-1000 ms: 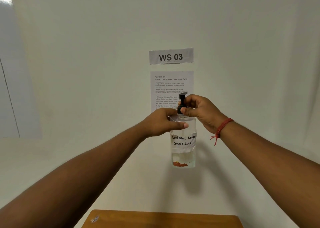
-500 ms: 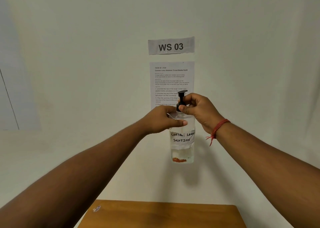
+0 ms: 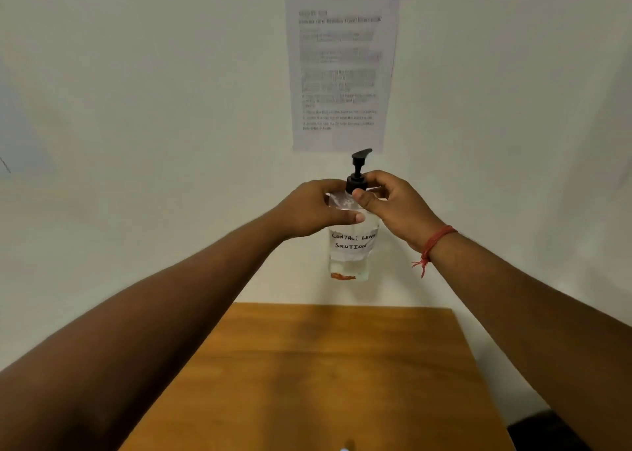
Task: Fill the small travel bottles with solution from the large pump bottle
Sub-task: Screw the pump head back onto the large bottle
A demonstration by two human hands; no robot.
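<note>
- Large pump bottle point(image 3: 352, 245) held upright in the air above the wooden table point(image 3: 328, 365), long axis vertical.
- Left hand point(image 3: 314, 211) wraps the bottle's shoulder.
- Right hand point(image 3: 393, 204) pinches the black pump collar point(image 3: 356, 182), directly above the left grip; likely unscrewing.
- Plain wall behind, instruction sheet point(image 3: 342, 71) blurred. Travel bottles not visible.
</note>
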